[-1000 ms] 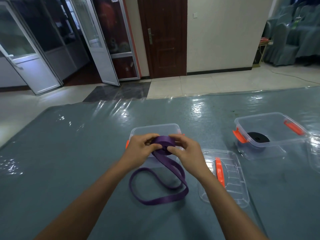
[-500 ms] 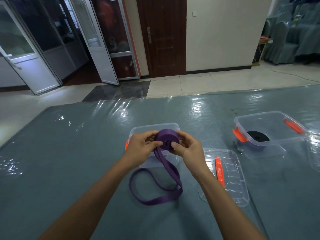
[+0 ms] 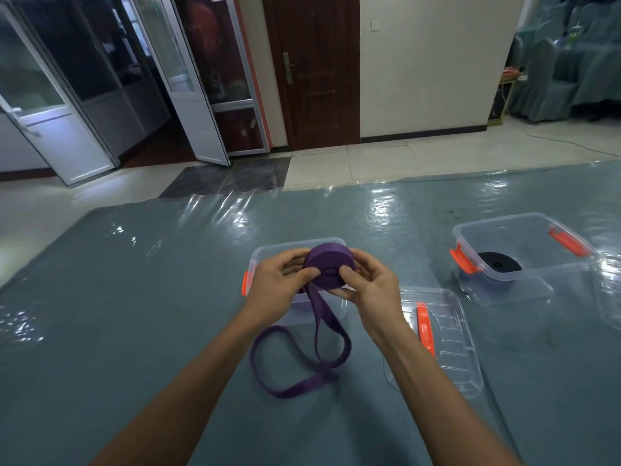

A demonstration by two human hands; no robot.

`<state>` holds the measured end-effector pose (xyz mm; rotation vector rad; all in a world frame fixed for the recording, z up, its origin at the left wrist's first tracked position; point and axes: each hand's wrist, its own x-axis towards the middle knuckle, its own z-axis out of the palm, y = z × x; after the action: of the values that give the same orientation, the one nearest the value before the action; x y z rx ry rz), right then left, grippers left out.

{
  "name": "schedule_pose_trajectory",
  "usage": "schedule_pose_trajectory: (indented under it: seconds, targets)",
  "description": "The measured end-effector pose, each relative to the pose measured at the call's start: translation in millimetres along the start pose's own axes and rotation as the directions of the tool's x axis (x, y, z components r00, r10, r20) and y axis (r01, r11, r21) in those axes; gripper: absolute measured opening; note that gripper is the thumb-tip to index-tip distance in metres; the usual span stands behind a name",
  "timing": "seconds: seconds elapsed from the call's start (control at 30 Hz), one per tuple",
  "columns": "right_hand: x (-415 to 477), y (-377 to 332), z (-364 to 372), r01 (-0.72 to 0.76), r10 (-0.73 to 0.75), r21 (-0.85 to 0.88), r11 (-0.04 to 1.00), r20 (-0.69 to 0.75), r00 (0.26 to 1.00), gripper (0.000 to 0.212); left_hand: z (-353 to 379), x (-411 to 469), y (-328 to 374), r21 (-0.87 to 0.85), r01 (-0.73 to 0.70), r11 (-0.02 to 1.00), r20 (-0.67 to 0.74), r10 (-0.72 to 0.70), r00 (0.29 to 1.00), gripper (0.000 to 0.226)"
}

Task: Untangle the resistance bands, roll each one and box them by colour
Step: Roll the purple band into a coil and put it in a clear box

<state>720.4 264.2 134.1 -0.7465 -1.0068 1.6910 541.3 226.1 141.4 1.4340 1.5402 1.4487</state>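
Note:
A purple resistance band [image 3: 327, 265] is partly wound into a thick roll, held upright above a clear box [image 3: 268, 255] with orange clips. My left hand [image 3: 280, 285] grips the roll's left side and my right hand [image 3: 368, 287] grips its right side, thumbs pressed on the face. The loose tail of the band [image 3: 295, 358] hangs down and loops on the table below my hands. A rolled black band [image 3: 499, 265] lies inside a second clear box [image 3: 524, 230] at the right.
A clear lid [image 3: 447, 341] with an orange handle lies flat just right of my right wrist. The table [image 3: 134, 314] has a grey cloth under shiny plastic sheeting. Another clear plastic piece [image 3: 610, 294] sits at the right edge.
The roll has grown and turned to face me, lifted slightly. The loose loop on the table has shrunk and drawn in toward the hands.

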Motion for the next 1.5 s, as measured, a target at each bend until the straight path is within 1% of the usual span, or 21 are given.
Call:
schedule_pose_trajectory:
  seconds: [0.07, 0.13, 0.2, 0.3, 0.37, 0.4, 0.5, 0.57, 0.67, 0.7, 0.77, 0.83, 0.87, 0.93, 1.07, 1.2, 1.27, 1.3, 1.4, 1.43, 1.5]
  targets:
    - [-4, 2, 1, -0.004, 0.004, 0.012, 1.0, 0.023, 1.0, 0.029, -3, 0, 2, 0.08, -0.02, 0.997, 0.007, 0.019, 1.0, 0.032]
    - [-3, 1, 0, 0.102, -0.094, -0.224, 0.969, 0.046, 0.994, 0.034, -9, 0, 4, 0.202, -0.078, 0.976, 0.055, 0.068, 0.996, 0.03]
    - [1, -1, -2, 0.249, -0.206, -0.512, 0.822, 0.14, 0.968, 0.041, -16, 2, 7, 0.32, -0.177, 0.931, 0.125, 0.143, 0.982, 0.027]
    - [7, -8, -1, 0.335, -0.245, -0.655, 0.677, 0.229, 0.942, 0.034, -16, 3, 10, 0.365, -0.251, 0.897, 0.184, 0.194, 0.964, 0.027]
    - [9, -10, -1, 0.313, -0.233, -0.629, 0.712, 0.209, 0.95, 0.033, -12, 1, 10, 0.307, -0.202, 0.93, 0.135, 0.168, 0.977, 0.03]
    - [9, -9, -1, 0.273, -0.212, -0.571, 0.774, 0.173, 0.962, 0.035, -10, -1, 9, 0.271, -0.169, 0.948, 0.095, 0.148, 0.984, 0.032]
    - [7, 0, -2, 0.05, -0.048, -0.197, 0.979, 0.014, 0.999, 0.033, -6, -4, 7, 0.101, -0.052, 0.994, 0.008, 0.052, 0.999, 0.035]
    - [4, 8, -2, -0.054, 0.054, 0.01, 0.998, 0.002, 0.999, 0.029, -5, -3, 6, 0.017, 0.004, 1.0, -0.023, -0.004, 1.0, 0.034]
    - [-1, 17, -1, -0.122, 0.116, 0.153, 0.981, 0.046, 0.992, 0.026, -8, -2, 4, 0.046, 0.024, 0.999, -0.034, -0.022, 0.999, 0.031]
    - [-2, 17, -1, -0.12, 0.111, 0.132, 0.984, 0.067, 0.991, 0.026, -10, -3, 3, 0.08, 0.014, 0.997, -0.022, -0.012, 1.0, 0.031]
    - [-1, 15, -6, -0.008, 0.023, -0.136, 0.991, 0.11, 0.994, 0.029, -16, -4, 3, 0.185, -0.035, 0.982, 0.02, 0.032, 0.999, 0.029]
    - [3, 11, -9, 0.148, -0.058, -0.474, 0.868, 0.201, 0.978, 0.03, -20, -6, 2, 0.296, -0.113, 0.948, 0.095, 0.088, 0.992, 0.025]
    - [4, 9, -8, 0.173, -0.058, -0.543, 0.822, 0.223, 0.973, 0.029, -20, -5, 2, 0.318, -0.131, 0.939, 0.125, 0.096, 0.988, 0.025]
    - [5, 5, -7, 0.12, -0.025, -0.5, 0.857, 0.194, 0.981, 0.029, -19, -5, 3, 0.277, -0.101, 0.955, 0.123, 0.069, 0.99, 0.026]
    - [5, 6, -9, -0.043, 0.065, -0.199, 0.979, 0.107, 0.992, 0.03, -12, -10, 3, 0.066, -0.008, 0.998, 0.061, 0.004, 0.998, 0.035]
    - [-2, 16, -10, -0.135, 0.133, 0.017, 0.991, 0.098, 0.986, 0.031, -9, -13, 1, -0.039, 0.028, 0.999, 0.024, -0.027, 0.999, 0.037]
    - [-6, 17, -9, -0.083, 0.089, -0.069, 0.994, 0.095, 0.991, 0.033, -11, -14, 1, 0.015, 0.024, 1.0, 0.054, -0.025, 0.998, 0.038]
    - [-6, 15, -9, 0.007, 0.013, -0.202, 0.979, 0.097, 0.995, 0.036, -13, -14, 2, 0.049, 0.015, 0.999, 0.08, -0.019, 0.997, 0.036]
    - [-6, 7, -8, 0.296, -0.19, -0.618, 0.728, 0.233, 0.954, 0.044, -16, -13, 3, 0.15, -0.061, 0.987, 0.15, 0.038, 0.988, 0.028]
    - [-5, 3, -6, 0.33, -0.205, -0.651, 0.683, 0.263, 0.943, 0.044, -16, -12, 4, 0.153, -0.07, 0.986, 0.154, 0.046, 0.987, 0.029]
    - [-2, -2, -4, 0.333, -0.222, -0.633, 0.699, 0.251, 0.942, 0.043, -14, -10, 7, 0.109, -0.047, 0.993, 0.139, 0.031, 0.99, 0.031]
